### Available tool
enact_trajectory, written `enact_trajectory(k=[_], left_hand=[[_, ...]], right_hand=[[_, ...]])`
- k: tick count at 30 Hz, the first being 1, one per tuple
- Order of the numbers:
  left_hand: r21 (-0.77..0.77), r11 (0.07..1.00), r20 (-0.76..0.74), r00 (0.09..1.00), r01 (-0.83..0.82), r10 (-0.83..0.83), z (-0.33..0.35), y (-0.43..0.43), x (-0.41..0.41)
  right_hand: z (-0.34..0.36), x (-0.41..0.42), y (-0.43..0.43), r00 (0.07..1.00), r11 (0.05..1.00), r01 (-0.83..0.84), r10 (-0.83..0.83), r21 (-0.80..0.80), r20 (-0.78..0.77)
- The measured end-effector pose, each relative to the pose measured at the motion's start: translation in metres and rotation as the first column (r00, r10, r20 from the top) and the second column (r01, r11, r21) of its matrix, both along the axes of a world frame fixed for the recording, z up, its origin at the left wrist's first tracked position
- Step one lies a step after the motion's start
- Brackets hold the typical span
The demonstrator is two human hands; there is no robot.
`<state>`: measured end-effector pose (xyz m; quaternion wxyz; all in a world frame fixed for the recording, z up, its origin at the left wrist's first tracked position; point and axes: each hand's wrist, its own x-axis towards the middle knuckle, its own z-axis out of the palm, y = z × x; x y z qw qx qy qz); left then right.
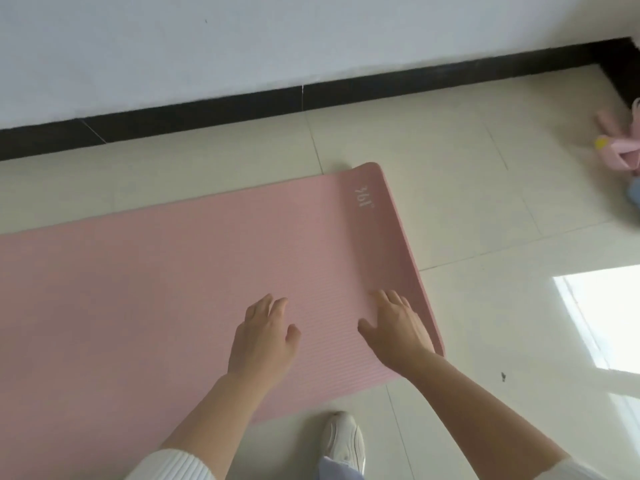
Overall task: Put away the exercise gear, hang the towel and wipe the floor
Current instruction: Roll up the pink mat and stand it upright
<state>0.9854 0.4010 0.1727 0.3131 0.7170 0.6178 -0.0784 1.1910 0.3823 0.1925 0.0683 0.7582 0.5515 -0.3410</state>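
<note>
While the pink mat [194,271] lies flat on the tiled floor [485,209], long axis running left to right along the wall [242,46], both hands reach over its right end: left hand [265,336] and right hand [398,323], fingers loosely spread, holding nothing.

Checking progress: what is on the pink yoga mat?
The left hand and right hand, both open, over the pink yoga mat; contact unclear. The tile floor beneath is covered.

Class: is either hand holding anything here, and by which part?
Nothing is held. The left hand and right hand are open, fingers spread over the pink mat near its end, gripping no edge.
</note>
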Motion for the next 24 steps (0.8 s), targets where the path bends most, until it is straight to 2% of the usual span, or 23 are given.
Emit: enact_trajectory(k=[4, 8, 12, 15, 17, 20, 24], left_hand=[[-0.022, 0.991, -0.057, 0.989, 0.135, -0.136, -0.123, 0.009, -0.011], [0.046, 0.953, -0.124, 0.949, 0.299, -0.291, -0.215, 0.034, -0.003], [0.078, 0.946, -0.138, 0.943, 0.314, -0.302, -0.27, 0.063, 0.022], [0.044, 0.94, -0.083, 0.939, 0.338, -0.334, -0.281, 0.077, 0.048], [0.011, 0.9, -0.012, 0.9, 0.435, -0.435, -0.28, 0.076, 0.064], [-0.054, 0.872, 0.021, 0.873, 0.487, -0.486, -0.283, 0.064, 0.072], [-0.015, 0.89, 0.014, 0.89, 0.456, -0.456, -0.282, 0.055, 0.069]], right_hand=[[-0.106, 0.011, -0.005, 0.994, 0.997, 0.07, -0.071, 0.022, 0.086], [-0.18, 0.038, 0.002, 0.967, 0.989, 0.089, -0.115, 0.121, 0.229], [-0.214, 0.076, 0.016, 0.919, 0.955, 0.109, -0.203, 0.277, 0.338], [-0.223, 0.097, 0.02, 0.87, 0.905, 0.232, -0.357, 0.357, 0.339], [-0.227, 0.105, 0.019, 0.827, 0.854, 0.379, -0.486, 0.357, 0.284], [-0.227, 0.101, 0.018, 0.746, 0.717, 0.607, -0.663, 0.342, 0.066], [-0.22, 0.09, 0.024, 0.762, 0.672, 0.631, -0.63, 0.388, -0.15]])
